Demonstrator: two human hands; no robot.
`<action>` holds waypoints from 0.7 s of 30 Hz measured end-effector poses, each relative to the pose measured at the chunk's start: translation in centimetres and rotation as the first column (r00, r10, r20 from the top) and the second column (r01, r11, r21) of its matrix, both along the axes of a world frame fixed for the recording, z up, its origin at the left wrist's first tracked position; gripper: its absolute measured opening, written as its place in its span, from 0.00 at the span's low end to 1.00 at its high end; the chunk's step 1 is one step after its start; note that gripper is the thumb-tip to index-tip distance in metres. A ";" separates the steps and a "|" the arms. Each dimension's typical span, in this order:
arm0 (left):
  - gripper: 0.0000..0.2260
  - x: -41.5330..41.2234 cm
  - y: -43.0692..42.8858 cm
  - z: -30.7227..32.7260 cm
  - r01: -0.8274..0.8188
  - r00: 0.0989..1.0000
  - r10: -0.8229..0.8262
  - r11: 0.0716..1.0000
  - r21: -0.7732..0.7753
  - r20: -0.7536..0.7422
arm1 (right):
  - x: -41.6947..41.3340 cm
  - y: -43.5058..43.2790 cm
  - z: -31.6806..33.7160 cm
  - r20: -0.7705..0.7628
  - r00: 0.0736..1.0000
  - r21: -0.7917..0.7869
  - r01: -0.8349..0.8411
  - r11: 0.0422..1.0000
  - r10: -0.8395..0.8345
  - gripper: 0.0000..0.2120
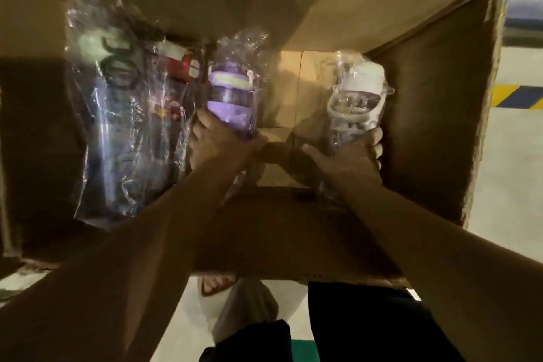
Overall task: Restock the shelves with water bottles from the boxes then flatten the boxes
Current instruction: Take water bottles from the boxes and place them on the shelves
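**A bottle in each hand, down inside the box**

The left hand (217, 141) curls its fingers round the lower body of the purple bottle (229, 97). The right hand (349, 153) wraps the white bottle (358, 97) the same way. Both bottles are inside the cardboard box (435, 97), with more wrapped bottles (126, 114) along its left side. Each sits in loose, crinkly plastic, so I'd judge them light and stiff but slippery. A firm grip round the body, not the wrap, looks safest.
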State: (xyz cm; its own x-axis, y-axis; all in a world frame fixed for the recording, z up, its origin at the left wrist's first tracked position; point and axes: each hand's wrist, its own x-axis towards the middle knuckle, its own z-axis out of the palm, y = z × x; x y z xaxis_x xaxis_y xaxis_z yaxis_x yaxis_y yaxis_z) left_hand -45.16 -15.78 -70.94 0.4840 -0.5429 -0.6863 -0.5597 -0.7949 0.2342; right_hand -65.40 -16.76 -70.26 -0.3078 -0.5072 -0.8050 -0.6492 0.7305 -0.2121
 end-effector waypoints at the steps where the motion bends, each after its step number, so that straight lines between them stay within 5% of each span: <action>1: 0.57 0.3 0.0 -0.7 -0.025 1.000 0.025 1.000 -0.011 0.001 | 0.3 0.1 -0.7 -0.035 0.999 -0.039 0.027 0.999 -0.028 0.63; 5: 0.49 1.6 0.0 -1.8 -0.041 0.998 0.044 0.998 -0.051 0.049 | 0.8 0.7 -2.1 -0.144 0.977 -0.220 0.122 0.968 -0.156 0.61; 11: 0.44 0.8 0.6 1.4 -0.052 0.994 0.044 0.996 -0.076 -0.103 | 0.4 -0.1 0.9 0.022 0.987 -0.192 0.160 0.968 -0.159 0.52; 15: 0.34 0.4 2.1 6.6 -0.160 0.974 0.129 0.974 -0.163 -0.184 | -0.4 0.8 6.7 0.129 0.987 -0.193 0.117 0.974 -0.093 0.55; 21: 0.33 0.4 3.8 19.7 -0.278 0.907 0.183 0.937 -0.211 -0.380 | -0.7 2.0 19.5 0.254 0.964 -0.289 0.155 0.945 -0.080 0.43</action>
